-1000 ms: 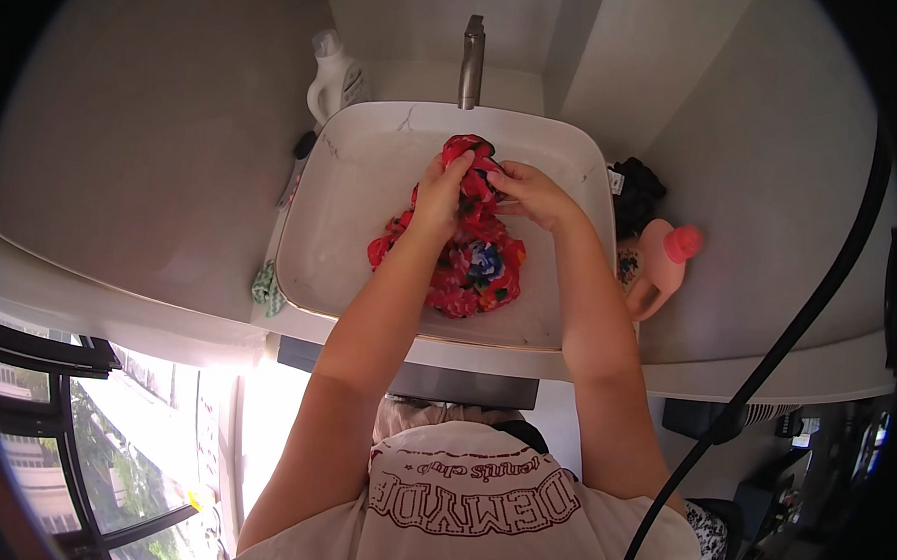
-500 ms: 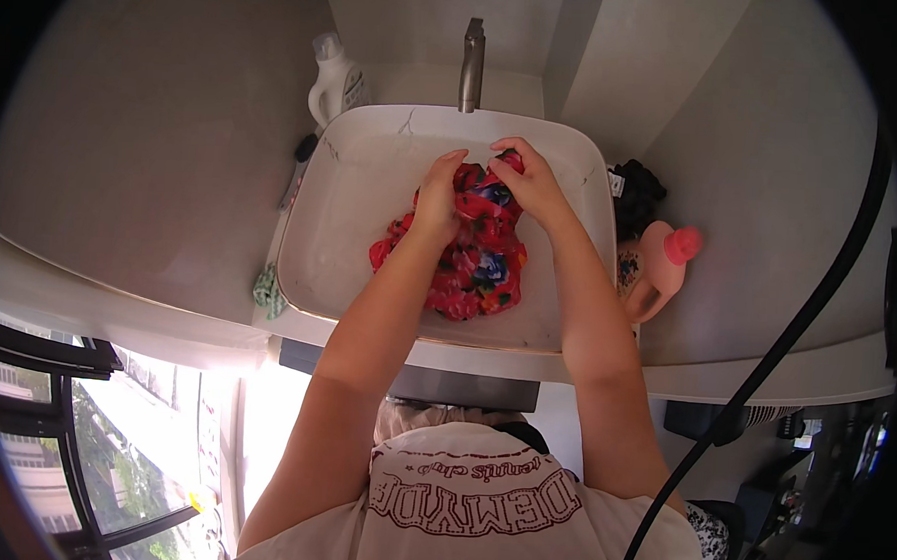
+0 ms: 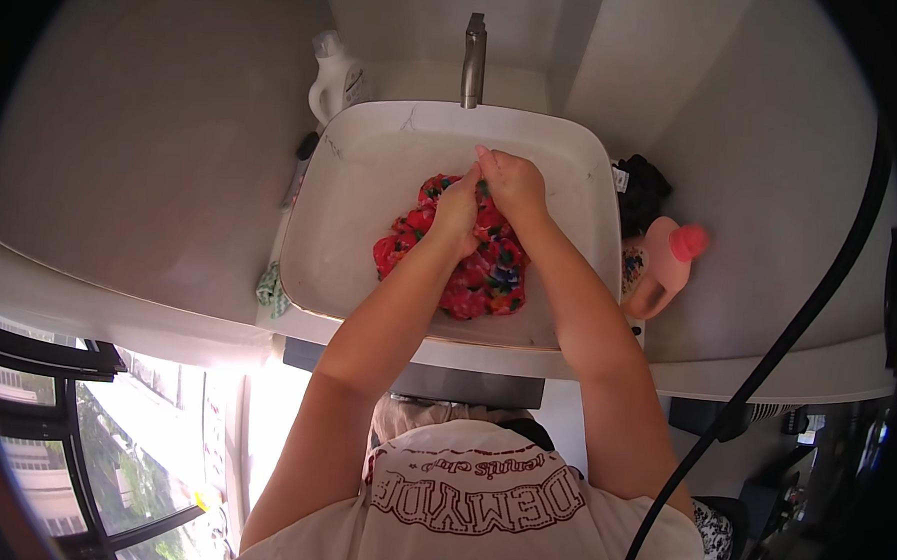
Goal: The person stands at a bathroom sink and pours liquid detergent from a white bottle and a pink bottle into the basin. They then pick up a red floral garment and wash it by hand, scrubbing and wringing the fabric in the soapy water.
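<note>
A red floral cloth [image 3: 484, 272] with blue and green patches lies bunched in the white washbasin [image 3: 346, 225]. My left hand [image 3: 457, 215] is closed on the cloth's upper part. Right beside it, my right hand [image 3: 514, 188] is curled over the cloth's far end, its fingertips meeting the left hand. Most of the gripped fabric is hidden by the hands, while the loose lower part spreads toward the basin's near edge. Above the far rim stands a grey metal faucet [image 3: 473, 61].
Behind the basin's left corner stands a white detergent bottle [image 3: 335, 80]. A green-and-white cloth [image 3: 272, 290] lies by the left rim. Along the right side are a black bunched cloth [image 3: 644, 193] and a pink bottle with a red cap [image 3: 667, 260]. A black cable [image 3: 786, 340] hangs at right.
My hands have come together over the cloth, the right one moving left and curling inward. The fabric that stood up between them is now mostly covered.
</note>
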Tool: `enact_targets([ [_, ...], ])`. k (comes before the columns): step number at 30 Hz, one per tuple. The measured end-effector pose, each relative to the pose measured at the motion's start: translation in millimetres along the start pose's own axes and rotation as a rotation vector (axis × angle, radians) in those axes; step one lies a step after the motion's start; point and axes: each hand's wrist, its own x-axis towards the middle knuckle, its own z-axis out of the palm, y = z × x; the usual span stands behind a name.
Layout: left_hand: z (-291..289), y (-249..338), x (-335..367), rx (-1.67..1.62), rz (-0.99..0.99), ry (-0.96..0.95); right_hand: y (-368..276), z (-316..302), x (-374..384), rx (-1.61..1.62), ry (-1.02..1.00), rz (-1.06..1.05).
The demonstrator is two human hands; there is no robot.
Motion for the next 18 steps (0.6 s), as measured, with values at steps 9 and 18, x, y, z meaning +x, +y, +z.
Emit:
enact_targets([
  [9,-6,5,19,-0.307,0.192,-0.189,20,-27,12,0.182,0.135,0.162],
  [18,-12,2,26,0.227,0.476,-0.06,45,-18,12,0.652,-0.306,0.327],
])
